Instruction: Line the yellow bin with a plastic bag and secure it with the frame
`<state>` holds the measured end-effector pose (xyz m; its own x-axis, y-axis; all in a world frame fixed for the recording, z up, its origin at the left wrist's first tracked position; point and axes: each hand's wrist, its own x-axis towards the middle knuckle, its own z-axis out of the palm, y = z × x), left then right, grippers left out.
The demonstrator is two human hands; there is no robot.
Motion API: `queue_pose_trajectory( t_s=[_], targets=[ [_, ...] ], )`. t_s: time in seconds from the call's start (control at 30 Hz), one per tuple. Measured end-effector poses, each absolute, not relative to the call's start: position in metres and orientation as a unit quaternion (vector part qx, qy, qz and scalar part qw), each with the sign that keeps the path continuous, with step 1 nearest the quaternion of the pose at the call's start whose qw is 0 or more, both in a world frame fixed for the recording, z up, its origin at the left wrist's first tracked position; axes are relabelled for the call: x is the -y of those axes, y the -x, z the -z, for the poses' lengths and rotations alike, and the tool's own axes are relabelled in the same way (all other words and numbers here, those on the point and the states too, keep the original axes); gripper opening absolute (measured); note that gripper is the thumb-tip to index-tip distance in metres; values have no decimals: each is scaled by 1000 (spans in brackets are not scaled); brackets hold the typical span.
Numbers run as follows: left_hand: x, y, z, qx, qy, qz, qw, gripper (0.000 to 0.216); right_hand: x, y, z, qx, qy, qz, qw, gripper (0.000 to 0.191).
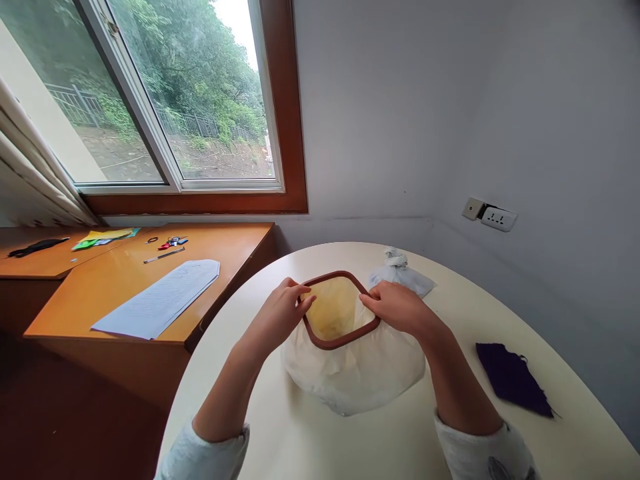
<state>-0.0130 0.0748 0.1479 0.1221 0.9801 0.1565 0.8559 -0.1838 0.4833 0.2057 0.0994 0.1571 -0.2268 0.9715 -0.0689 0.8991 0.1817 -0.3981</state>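
A brown, rounded-square rim ring (344, 343) sits over a thin, translucent white plastic bag (355, 383), at the middle of the round table. It looks like the top of a waste bin; the bag drapes outward around it and covers whatever is underneath. Through the ring's opening the inside (333, 310) appears yellowish. My left hand (280, 313) pinches the ring's left side between thumb and fingers. On the opposite side, my right hand (397, 308) is closed on the ring near its right corner, with some fingers hidden.
Behind my right hand, a knotted white plastic bag (400, 273) lies on the cream table (240, 373). Dark purple cloth (515, 380) is at the right. An orange-brown desk (240, 243) at left bears papers (160, 300), a pen (164, 255) and keys (173, 243).
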Motion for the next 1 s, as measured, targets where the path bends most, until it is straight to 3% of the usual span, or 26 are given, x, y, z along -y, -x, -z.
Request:
queue_pose_trajectory(
  t_s=[0.17,0.33,0.5,0.63,0.77,0.9,1.0],
  targets=[
    [-79,14,-146,-625,-731,-236,140,36,-99,-205,-150,752,622,-194,103,39],
    [-83,13,-140,-615,-724,-281,136,37,-86,-206,-150,751,624,-161,146,54],
    [-81,6,-136,-582,-692,-373,206,47,-68,-244,-141,732,640,-128,195,58],
    [-72,17,-124,-544,-636,-432,337,73,-53,-313,-96,699,693,-52,169,50],
    [-57,31,-96,-494,-646,-373,447,110,-37,-379,-25,652,748,34,121,52],
    [-46,19,-75,-405,-662,-338,533,116,-24,-405,21,639,767,-17,62,62],
    [-46,-7,-69,-432,-647,-364,511,119,-16,-405,28,645,761,-27,57,63]
  ],
)
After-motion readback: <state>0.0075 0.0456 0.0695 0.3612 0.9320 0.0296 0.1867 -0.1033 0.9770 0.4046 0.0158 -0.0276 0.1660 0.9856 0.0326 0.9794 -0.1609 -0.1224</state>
